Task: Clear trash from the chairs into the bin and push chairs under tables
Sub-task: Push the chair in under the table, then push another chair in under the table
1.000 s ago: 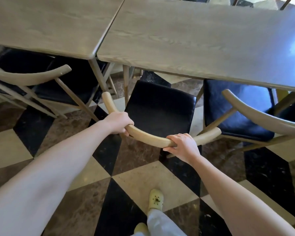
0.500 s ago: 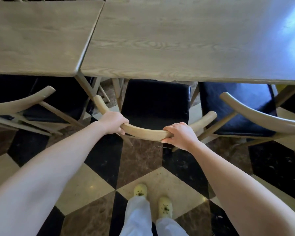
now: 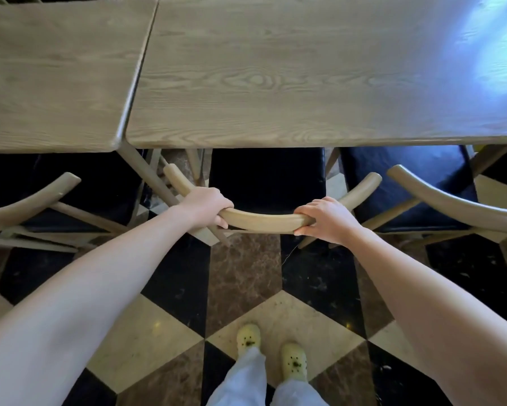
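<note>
A wooden chair with a curved backrest [image 3: 264, 222] and a black seat cushion [image 3: 267, 174] stands in front of me, its seat partly under the right wooden table [image 3: 305, 83]. My left hand [image 3: 207, 208] grips the left part of the backrest. My right hand [image 3: 324, 219] grips the right part. No trash shows on the visible part of the seat.
A second wooden table [image 3: 56, 74] abuts on the left. Similar chairs stand tucked at the left [image 3: 41, 200] and the right [image 3: 439, 194], close beside the held one. The floor [image 3: 246, 276] is chequered marble, and my two feet in pale yellow clogs [image 3: 293, 361] stand behind the chair.
The chair has slid forward under the right table with both hands on its backrest, and I have stepped closer, bringing both feet together.
</note>
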Demonstrator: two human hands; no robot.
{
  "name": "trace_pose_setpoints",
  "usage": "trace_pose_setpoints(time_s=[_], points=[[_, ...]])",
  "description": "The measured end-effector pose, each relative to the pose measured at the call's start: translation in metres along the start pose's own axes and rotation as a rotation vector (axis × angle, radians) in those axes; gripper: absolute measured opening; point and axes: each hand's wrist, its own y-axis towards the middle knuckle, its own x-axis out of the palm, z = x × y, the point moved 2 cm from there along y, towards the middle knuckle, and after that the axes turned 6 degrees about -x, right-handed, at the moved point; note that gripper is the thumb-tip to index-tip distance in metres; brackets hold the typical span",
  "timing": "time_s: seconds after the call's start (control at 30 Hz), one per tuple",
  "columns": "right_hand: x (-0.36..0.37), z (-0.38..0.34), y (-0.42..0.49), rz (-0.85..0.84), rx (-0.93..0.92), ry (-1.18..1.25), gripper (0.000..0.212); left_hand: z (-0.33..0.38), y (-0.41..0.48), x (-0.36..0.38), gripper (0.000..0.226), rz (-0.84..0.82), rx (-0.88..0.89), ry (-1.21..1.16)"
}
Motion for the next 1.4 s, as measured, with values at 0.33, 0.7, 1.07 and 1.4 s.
trace_pose_setpoints(time_s=[0.33,0.7,1.07,1.4], points=[[-0.004,0.009,0.005,-0.092,-0.057,-0.027,0.047,0.003,0.005,0.007,0.025,0.034,-0.029,-0.109],[0.012,0.016,0.005,0.033,-0.120,-0.157,0.049,0.002,0.004,0.021,0.022,0.138,-0.054,-0.242],[0.047,-0.005,-0.025,0.343,0.184,-0.080,0.057,0.020,-0.004,0.041,0.056,0.233,-0.234,-0.130],[0.052,-0.026,-0.082,0.101,0.451,0.263,0.076,0.084,-0.050,0.050,0.082,0.221,-0.289,-0.156]])
